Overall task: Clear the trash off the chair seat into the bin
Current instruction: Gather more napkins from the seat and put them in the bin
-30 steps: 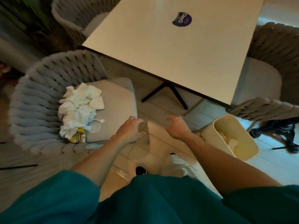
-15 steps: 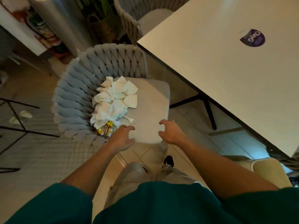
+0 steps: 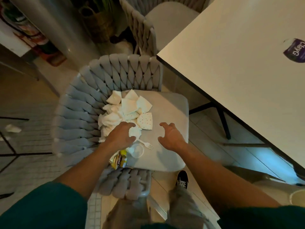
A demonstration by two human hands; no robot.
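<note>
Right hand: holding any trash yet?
No. The right hand hovers with curled fingers over bare seat cushion, away from the napkins.

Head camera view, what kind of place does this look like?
Probably a café or casual eatery: grey woven rope chairs around a pale square table bearing a purple branded sticker, and crumpled white napkins, a white plastic fork and a yellow snack wrapper left on the seat.

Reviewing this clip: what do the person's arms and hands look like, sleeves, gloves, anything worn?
Both hands, left hand and right hand, are bare: no gloves, and no rings or watch that I can make out. The forearms are uncovered too. Dark teal sleeves end around the elbows on both arms, plain, with no visible markings.
</note>
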